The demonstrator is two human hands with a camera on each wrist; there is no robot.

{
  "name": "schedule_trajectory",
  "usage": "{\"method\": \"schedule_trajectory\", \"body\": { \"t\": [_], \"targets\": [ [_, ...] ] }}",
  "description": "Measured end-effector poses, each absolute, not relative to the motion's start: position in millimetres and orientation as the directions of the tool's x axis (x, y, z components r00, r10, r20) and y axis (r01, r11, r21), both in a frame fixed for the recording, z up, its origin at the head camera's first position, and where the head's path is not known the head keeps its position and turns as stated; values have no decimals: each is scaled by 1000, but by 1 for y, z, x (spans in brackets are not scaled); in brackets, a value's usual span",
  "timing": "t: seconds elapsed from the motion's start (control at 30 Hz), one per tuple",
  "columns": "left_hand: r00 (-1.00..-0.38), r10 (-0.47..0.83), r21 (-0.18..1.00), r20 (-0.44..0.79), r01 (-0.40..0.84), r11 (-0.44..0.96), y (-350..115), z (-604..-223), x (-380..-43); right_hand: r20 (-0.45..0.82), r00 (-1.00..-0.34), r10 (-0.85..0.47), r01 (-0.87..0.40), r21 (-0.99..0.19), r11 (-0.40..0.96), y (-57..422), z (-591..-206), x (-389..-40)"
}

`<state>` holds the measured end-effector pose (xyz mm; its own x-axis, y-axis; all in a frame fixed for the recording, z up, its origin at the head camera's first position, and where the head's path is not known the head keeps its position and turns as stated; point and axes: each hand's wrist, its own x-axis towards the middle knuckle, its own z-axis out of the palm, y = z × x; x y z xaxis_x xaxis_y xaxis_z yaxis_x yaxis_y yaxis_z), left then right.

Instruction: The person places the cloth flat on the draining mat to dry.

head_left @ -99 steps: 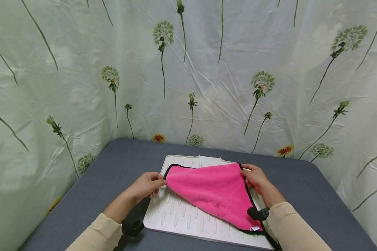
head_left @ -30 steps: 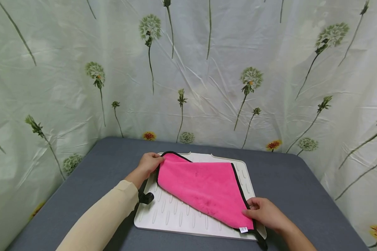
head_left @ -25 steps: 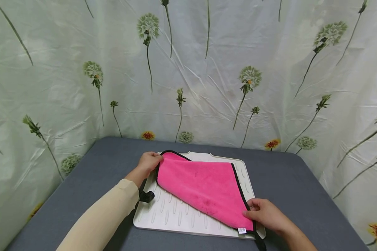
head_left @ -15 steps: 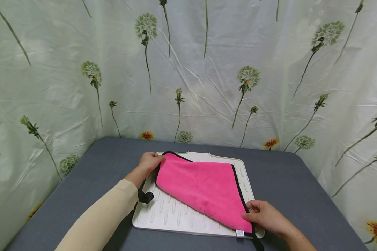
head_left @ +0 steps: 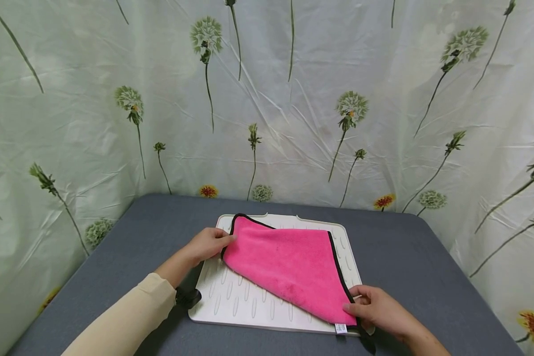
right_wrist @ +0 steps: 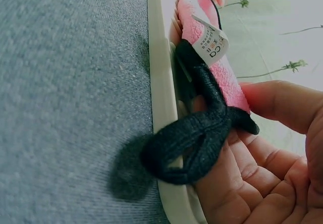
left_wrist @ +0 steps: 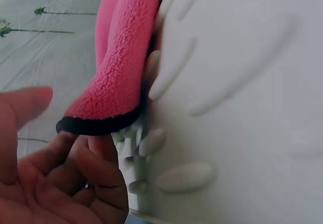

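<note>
A pink plush towel [head_left: 285,267] with black trim lies folded on a white ribbed drying board [head_left: 231,301]. My left hand [head_left: 209,244] is at the towel's left edge. In the left wrist view its thumb [left_wrist: 35,103] stands apart from the cloth, while the curled fingers [left_wrist: 101,168] lie under the trim. My right hand [head_left: 376,309] pinches the near right corner, thumb on top and fingers beneath. A black hanging loop [right_wrist: 181,148] and a white label [right_wrist: 209,45] stick out at that corner.
The board rests on a grey cloth-covered table [head_left: 169,222]. A pale curtain [head_left: 293,99] with printed dandelions hangs behind it and along the sides. A black wrist strap [head_left: 189,298] shows beside the left sleeve [head_left: 124,311].
My right hand has come from the far right corner down to the near one. My left hand went up to the far left corner, then came back down along the left edge.
</note>
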<state>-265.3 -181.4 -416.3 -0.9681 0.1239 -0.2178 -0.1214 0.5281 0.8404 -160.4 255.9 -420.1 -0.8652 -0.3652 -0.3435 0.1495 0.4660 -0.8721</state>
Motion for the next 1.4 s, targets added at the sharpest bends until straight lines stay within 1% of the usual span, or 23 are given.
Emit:
{"method": "schedule_trajectory", "body": {
  "t": [0.2,0.37,0.47,0.53,0.73,0.87,0.97,1.13,1.4],
  "targets": [
    [-957,214,842,-194,-50,538,-188,-418,-248,-329,-863,-384,146,-890,433,256,-424,-159],
    [-929,336,823,-157,65,565,-194,-416,-237,-354,-864,-357,173,-876,450,256,-425,-159],
    [-910,387,775,-147,137,617,-196,-415,-234,-363,-866,-343,183,-870,459,256,-424,-159],
    [-909,394,734,-135,175,656,-196,-415,-233,-362,-866,-346,184,-873,452,256,-425,-159],
    [-913,407,629,-37,295,719,-196,-420,-234,-346,-860,-376,175,-891,420,256,-427,-158],
    [-921,389,559,0,323,764,-196,-424,-237,-337,-862,-379,164,-893,420,255,-427,-158],
    [-925,379,546,7,321,774,-195,-425,-240,-334,-867,-370,159,-889,429,254,-426,-157],
    [-925,381,586,-7,305,750,-195,-425,-242,-331,-876,-351,159,-885,439,253,-426,-158],
    [-918,397,650,23,315,691,-200,-423,-240,-310,-887,-341,148,-893,426,256,-426,-158]
  ]
}}
